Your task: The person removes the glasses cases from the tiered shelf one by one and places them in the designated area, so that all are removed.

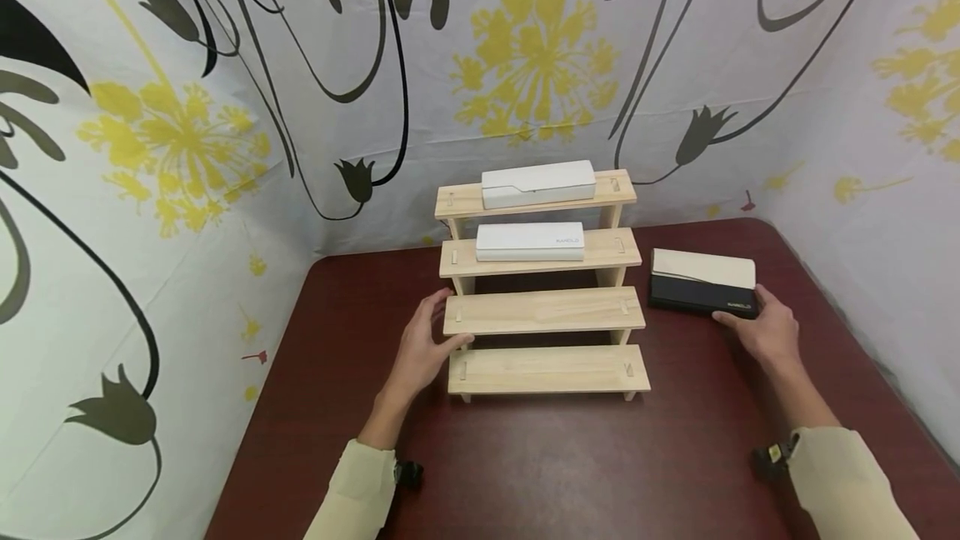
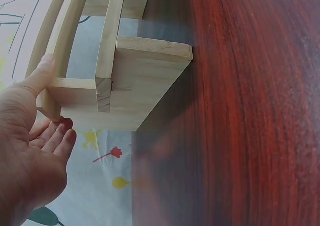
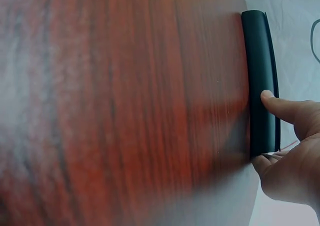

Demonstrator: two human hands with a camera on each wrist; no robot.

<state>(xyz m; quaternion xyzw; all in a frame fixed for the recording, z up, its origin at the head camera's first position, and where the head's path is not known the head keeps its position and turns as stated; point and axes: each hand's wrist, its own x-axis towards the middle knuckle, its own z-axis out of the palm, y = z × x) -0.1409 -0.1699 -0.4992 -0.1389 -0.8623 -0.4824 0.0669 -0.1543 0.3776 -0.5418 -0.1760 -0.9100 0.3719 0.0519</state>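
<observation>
A pale wooden stepped shelf rack (image 1: pixel 543 311) with several tiers stands on the dark red table. At its left side, my left hand (image 1: pixel 420 344) grips the end of the second tier from the bottom. In the left wrist view, the thumb (image 2: pixel 42 73) lies against that board's edge, with the fingers round the end. My right hand (image 1: pixel 768 332) holds the right end of a black-and-cream case (image 1: pixel 701 294) lying flat on the table. The right wrist view shows the thumb on the case's black side (image 3: pixel 260 75); the other fingertips are partly hidden at its end.
One white case (image 1: pixel 540 186) lies on the top tier, and another white case (image 1: pixel 528 242) on the tier below it. A floral-patterned cloth (image 1: pixel 420 123) surrounds the table (image 1: pixel 540 465) at the back and sides.
</observation>
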